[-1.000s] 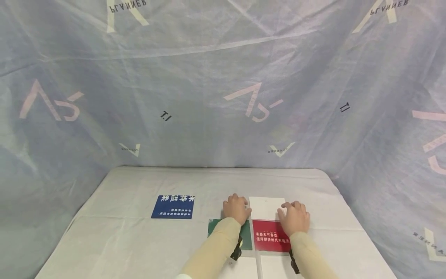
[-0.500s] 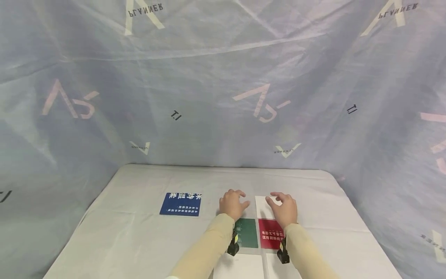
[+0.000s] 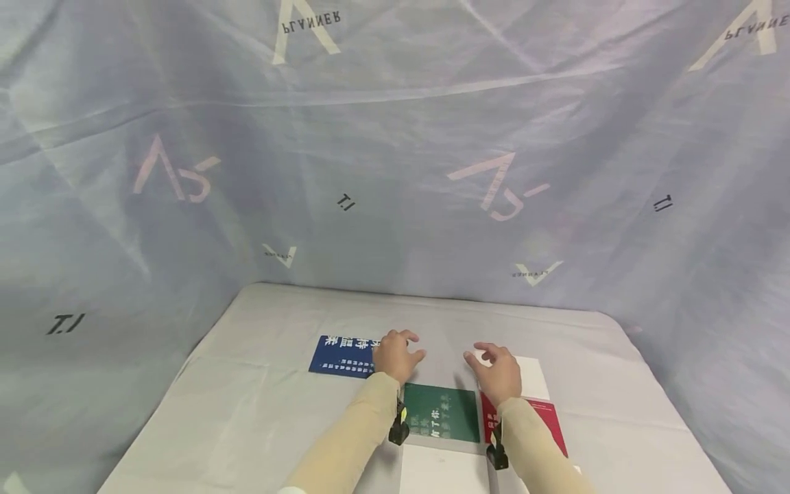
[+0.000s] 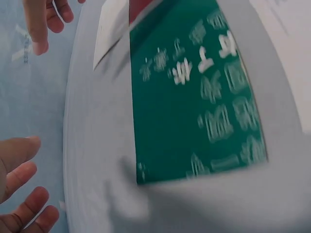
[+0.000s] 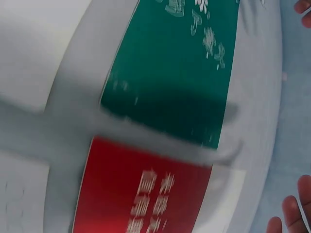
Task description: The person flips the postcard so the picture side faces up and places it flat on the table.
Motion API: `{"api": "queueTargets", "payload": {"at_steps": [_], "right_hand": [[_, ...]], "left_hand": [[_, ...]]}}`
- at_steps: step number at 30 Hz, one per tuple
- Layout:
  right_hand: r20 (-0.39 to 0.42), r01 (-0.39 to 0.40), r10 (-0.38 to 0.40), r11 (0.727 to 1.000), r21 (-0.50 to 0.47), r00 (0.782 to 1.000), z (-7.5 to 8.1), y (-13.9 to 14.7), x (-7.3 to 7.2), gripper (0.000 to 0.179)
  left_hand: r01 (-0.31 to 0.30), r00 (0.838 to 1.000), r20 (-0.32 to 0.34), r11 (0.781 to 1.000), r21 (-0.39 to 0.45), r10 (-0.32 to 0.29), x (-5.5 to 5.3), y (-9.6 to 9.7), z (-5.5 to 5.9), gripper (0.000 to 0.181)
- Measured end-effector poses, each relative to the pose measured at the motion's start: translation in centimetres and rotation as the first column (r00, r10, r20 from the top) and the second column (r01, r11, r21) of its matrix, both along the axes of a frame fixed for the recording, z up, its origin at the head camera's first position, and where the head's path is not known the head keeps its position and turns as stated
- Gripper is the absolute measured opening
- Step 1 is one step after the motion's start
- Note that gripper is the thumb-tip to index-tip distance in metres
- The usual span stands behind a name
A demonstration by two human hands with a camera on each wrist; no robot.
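My left hand [image 3: 395, 358] hovers at the near right corner of a blue card [image 3: 341, 358] with white characters and overlaps part of it. Its fingers are spread and loosely bent, holding nothing. My right hand [image 3: 500, 374] is held over the red card [image 3: 546, 416] and a white card [image 3: 529, 376], thumb and fingers apart with nothing between them. A green card [image 4: 189, 116] with pale characters lies flat between my forearms, left of the red one. The right wrist covers part of the red card in the head view.
More white cards lie nearer me, one [image 3: 443, 470] below the green card, another beyond a narrow gap beside it, partly behind the right sleeve. A pale cloth covers the table [image 3: 259, 391]. Grey printed fabric [image 3: 395, 171] hangs behind and at both sides.
Both hands have come away from beside the white card and shifted left, the left one reaching the blue card. The view has turned left. The cards lie in the same layout.
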State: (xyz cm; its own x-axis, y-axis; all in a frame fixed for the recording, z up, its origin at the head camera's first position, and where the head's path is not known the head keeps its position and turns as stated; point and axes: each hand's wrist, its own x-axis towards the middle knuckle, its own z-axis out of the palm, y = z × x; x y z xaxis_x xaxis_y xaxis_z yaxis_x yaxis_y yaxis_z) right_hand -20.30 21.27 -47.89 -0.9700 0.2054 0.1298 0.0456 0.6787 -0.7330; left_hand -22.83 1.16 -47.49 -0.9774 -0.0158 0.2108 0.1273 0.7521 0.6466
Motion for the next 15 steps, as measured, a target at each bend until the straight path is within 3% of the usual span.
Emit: {"api": "queueTargets", "payload": {"at_steps": [7, 15], "right_hand": [[-0.012, -0.026, 0.027, 1.000, 0.014, 1.000, -0.6, -2.5, -0.7, 0.040], [0.030, -0.084, 0.083, 0.996, 0.014, 0.996, -1.3, -6.3, -1.0, 0.042]], "left_hand": [[-0.048, 0.999, -0.001, 0.999, -0.025, 0.048, 0.0, -2.7, -0.1, 0.027], [-0.115, 0.993, -0.008, 0.991, -0.070, 0.115, -0.2, -6.0, -0.5, 0.027]]}}
